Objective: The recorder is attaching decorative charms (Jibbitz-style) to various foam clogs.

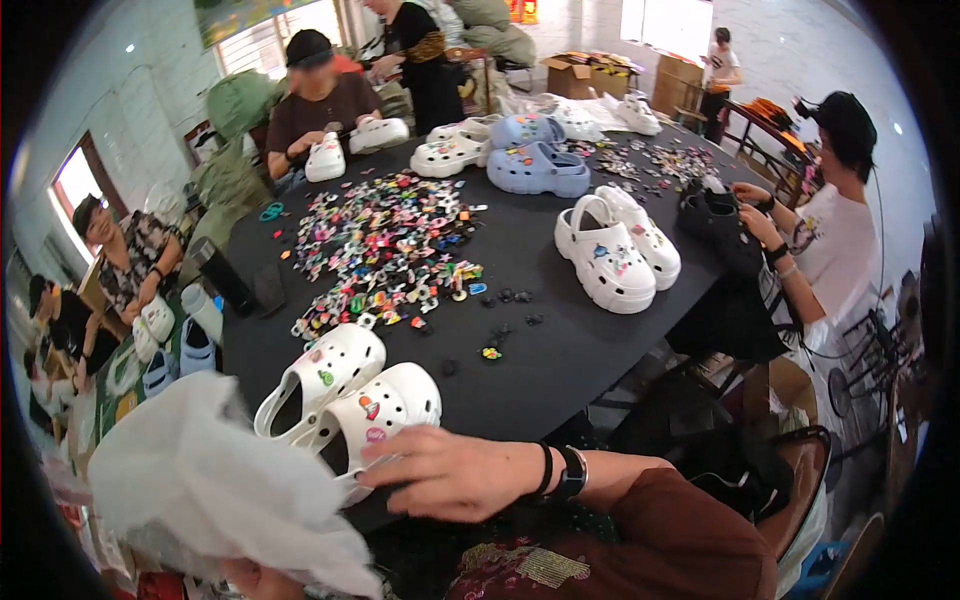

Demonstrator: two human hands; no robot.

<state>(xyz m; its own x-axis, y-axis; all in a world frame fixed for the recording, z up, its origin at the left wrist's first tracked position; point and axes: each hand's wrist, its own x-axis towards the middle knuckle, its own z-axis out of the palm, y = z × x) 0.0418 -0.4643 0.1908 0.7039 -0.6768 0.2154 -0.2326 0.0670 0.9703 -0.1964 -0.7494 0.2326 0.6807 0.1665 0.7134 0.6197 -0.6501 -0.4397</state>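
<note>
A pair of white foam clogs (402, 385) with colourful shoe charms stands at the near edge of the black table. My right hand (440, 475) closes on the nearer clog at its heel end, fingers bent over the rim. Low on the left, my left hand (262, 578) shows only in part beneath a crumpled white plastic bag (220, 470), which it holds up. The bag looks blurred and covers most of that hand. It also hangs in front of the clogs' heel ends.
A wide heap of shoe charms (385, 240) covers the table's middle left. Another white pair (605, 255) stands to the right, and blue clogs (540, 168) lie farther back. A black bottle (222, 275) stands at the left edge. Several people sit or stand around the table.
</note>
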